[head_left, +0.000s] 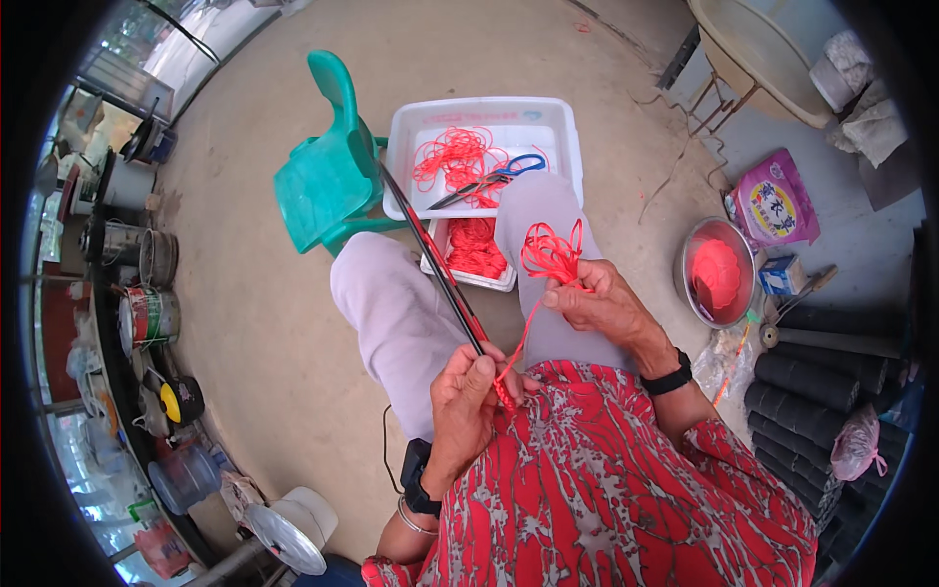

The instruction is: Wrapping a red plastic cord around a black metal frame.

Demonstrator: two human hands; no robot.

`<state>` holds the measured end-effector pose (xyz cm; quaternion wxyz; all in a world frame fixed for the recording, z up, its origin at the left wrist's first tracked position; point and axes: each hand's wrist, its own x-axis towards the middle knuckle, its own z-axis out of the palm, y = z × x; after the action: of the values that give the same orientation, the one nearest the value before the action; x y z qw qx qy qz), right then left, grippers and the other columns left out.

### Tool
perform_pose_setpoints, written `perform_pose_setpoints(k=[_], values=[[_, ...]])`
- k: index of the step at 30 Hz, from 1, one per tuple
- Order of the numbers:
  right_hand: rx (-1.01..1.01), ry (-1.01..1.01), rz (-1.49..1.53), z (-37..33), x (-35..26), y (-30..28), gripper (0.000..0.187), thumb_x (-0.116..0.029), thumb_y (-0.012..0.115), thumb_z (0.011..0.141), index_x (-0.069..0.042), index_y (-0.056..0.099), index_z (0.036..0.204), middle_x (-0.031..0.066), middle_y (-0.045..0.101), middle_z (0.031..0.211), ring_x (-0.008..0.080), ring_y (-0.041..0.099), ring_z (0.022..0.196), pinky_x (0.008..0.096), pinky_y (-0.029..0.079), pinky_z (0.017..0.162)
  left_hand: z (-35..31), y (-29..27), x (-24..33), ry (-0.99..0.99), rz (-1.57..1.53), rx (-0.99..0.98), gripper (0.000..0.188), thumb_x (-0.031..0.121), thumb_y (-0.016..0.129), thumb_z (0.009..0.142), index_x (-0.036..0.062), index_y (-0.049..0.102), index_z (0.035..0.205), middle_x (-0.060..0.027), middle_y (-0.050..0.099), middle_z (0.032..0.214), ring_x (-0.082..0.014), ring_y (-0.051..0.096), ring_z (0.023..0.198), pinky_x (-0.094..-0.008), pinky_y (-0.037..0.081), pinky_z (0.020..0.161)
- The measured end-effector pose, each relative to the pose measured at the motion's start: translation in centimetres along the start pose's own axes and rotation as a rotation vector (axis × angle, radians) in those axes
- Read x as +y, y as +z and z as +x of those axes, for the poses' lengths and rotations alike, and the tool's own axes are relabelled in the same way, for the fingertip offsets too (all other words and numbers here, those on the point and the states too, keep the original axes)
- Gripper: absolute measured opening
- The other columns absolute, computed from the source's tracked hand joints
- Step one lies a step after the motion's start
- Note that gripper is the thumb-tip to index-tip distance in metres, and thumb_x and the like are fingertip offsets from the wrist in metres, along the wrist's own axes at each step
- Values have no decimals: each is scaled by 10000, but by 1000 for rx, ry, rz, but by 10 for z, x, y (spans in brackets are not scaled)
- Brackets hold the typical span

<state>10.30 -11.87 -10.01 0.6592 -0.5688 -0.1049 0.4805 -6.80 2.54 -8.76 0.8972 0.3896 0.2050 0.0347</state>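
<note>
My left hand (468, 399) is closed around a long thin dark rod (437, 256) that slants up toward the white tub. Beside the rod in that grip is a red braided cord (504, 393) near my lap. My right hand (608, 305), raised over my right thigh, is closed on a looped bundle of red cord (553, 252). One strand runs from this bundle down to the braid at my left hand. Ahead, a white tub (399, 147) holds loose red cord (460, 157) and scissors with blue handles (526, 164).
A smaller white tray (501, 285) with red cord sits between my knees. A green plastic chair (328, 191) stands ahead to the left. On the right are a metal bowl (685, 279), a purple bag (780, 201) and dark rolls (807, 382). Shelves with pots line the left.
</note>
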Motion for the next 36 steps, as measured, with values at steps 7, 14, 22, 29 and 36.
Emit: perform_pose_setpoints(k=[7,14,22,29,36], values=[[9,-1,39,-4,1,-10,237,-261,701,863,-71,596,959,-93,419,619,7,334,499,193,237,434,14,-7,-8,-64,-108,23,300,296,475,997,-2,471,1032,-107,538,655,-246,598,710,-338,492,695],[36,-12,40,-10,3,-8,222,-239,693,869,-67,597,971,-91,416,609,9,335,493,197,245,432,19,-17,-10,-69,-138,-30,288,277,481,996,-6,489,1050,-99,552,687,-240,609,732,-305,482,705],[127,-34,-46,-9,-15,-14,154,-164,684,866,-54,586,911,-77,404,577,20,315,449,212,197,412,30,-13,-18,-100,-138,-63,289,289,445,1004,4,474,1039,-102,524,651,-227,560,676,-369,480,795],[-40,-25,-32,-34,-36,-19,186,-169,719,827,-53,607,920,-90,432,631,14,354,509,193,234,437,26,-15,-21,-123,-192,-123,315,279,430,1004,-13,491,1104,-130,569,741,-239,578,741,-411,431,948],[-136,-34,27,-57,-37,-5,218,-179,753,799,-32,595,826,-52,502,654,41,403,502,209,303,445,20,-20,-24,-204,-221,-144,283,259,482,981,-7,548,1049,-138,587,744,-237,564,828,-357,421,870]])
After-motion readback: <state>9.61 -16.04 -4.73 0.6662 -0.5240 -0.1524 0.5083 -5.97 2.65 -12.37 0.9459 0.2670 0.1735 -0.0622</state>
